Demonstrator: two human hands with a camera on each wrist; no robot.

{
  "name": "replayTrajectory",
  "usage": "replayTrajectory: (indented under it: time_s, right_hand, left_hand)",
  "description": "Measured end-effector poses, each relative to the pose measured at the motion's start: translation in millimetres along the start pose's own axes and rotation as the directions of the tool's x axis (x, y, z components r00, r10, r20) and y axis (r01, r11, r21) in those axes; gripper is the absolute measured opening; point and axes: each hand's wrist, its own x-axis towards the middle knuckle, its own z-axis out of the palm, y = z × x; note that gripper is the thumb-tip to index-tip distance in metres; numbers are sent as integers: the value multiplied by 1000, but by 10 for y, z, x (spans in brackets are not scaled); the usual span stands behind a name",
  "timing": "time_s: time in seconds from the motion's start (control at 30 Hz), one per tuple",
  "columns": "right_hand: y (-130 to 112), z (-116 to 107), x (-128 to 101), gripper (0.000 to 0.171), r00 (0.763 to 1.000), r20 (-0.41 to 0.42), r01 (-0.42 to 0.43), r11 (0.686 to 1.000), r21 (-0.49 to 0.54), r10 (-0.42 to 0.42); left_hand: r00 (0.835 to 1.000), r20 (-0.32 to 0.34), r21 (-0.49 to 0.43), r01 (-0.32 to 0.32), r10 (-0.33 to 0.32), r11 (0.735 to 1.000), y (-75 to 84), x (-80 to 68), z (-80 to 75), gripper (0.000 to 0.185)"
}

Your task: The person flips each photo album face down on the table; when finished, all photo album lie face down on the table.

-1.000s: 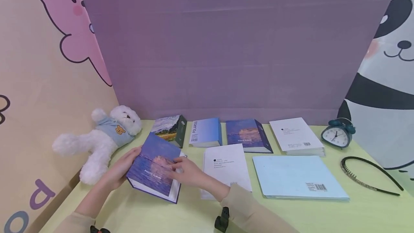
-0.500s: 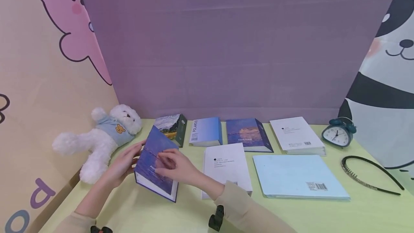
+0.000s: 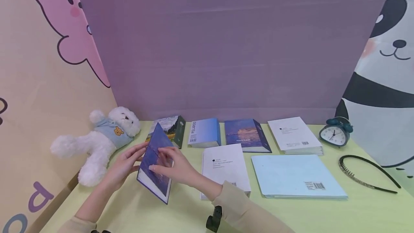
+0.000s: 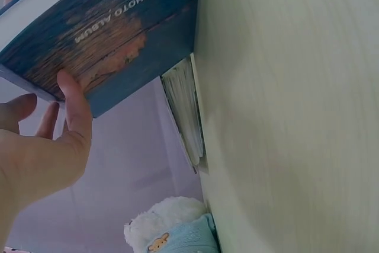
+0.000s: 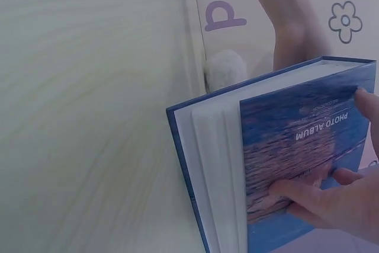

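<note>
- The blue photo album (image 3: 154,163) stands tilted on its lower edge on the green table (image 3: 181,215), near the left side, held between both hands.
- The left hand (image 3: 124,164) backs the far cover, fingers straight and slightly spread (the left wrist view shows fingertips flat on the cover).
- The right hand (image 3: 173,166) lies on the front cover, fingers spread and lightly bent; the thumb's hold I cannot tell.
- In front of the album bare tabletop runs to the near edge; the white teddy bear (image 3: 100,141) lies just left of it, by the wall.
- Behind it sits a landscape-covered album (image 3: 169,127); a white booklet (image 3: 224,166) lies just right.
- Further right: a pale blue folder (image 3: 295,177), a clock (image 3: 334,132) and a black headband (image 3: 365,175).
</note>
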Motion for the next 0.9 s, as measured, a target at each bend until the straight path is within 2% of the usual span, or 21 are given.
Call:
replayTrajectory:
  time_s: [0.2, 0.3, 0.43, 0.63, 0.73, 0.9]
  right_hand:
    - [6, 9, 4, 64, 999, -5, -39, 988, 146, 40]
    - [-9, 15, 16, 64, 997, -2, -78, 957, 278, 82]
    - [-38, 11, 31, 64, 990, -3, -124, 898, 423, 138]
    - [-74, -10, 3, 67, 978, -19, -179, 875, 449, 209]
    - [-76, -32, -22, 70, 978, -28, -176, 886, 430, 208]
    - [-73, -78, -63, 73, 988, -65, -112, 941, 320, 140]
  left_hand:
    - [999, 11, 18, -44, 44, 999, -4, 5, 18, 56]
    - [997, 36, 9, -72, 71, 997, 13, 4, 39, 55]
    - [994, 63, 3, -93, 92, 996, 42, 6, 77, 53]
    - [996, 72, 12, -62, 61, 998, 53, 9, 103, 55]
    - [997, 66, 13, -34, 33, 999, 52, -2, 105, 57]
    - [998, 66, 11, -17, 16, 1000, 59, -14, 113, 58]
